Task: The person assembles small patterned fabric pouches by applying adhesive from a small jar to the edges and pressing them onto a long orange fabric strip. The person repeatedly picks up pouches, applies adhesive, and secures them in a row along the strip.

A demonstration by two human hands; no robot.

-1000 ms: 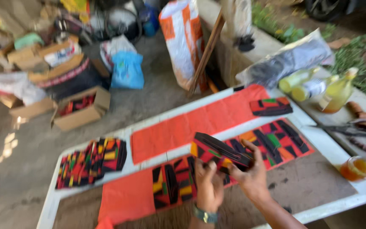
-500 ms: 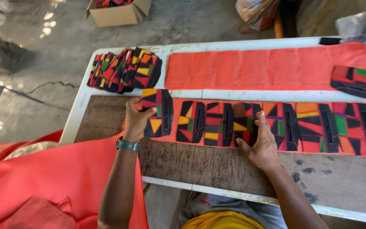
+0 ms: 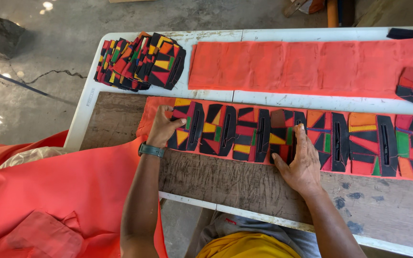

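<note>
Head view: both hands are pressing a long orange cloth strip (image 3: 307,141) sewn with bright patchwork panels, lying on a worn wooden board (image 3: 244,184). Left hand (image 3: 162,128) is curling over its end; right hand (image 3: 299,162) is resting flat, fingers spread. Stacked patchwork pieces (image 3: 139,61) are sitting on the white table (image 3: 216,36).

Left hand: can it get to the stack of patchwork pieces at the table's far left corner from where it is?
Probably yes. The left hand rests on the row's left end, and only bare table separates it from the stack.

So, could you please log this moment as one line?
left hand: on left end of patchwork row | right hand: flat on row's middle | patch pile: upper left, untouched
</note>
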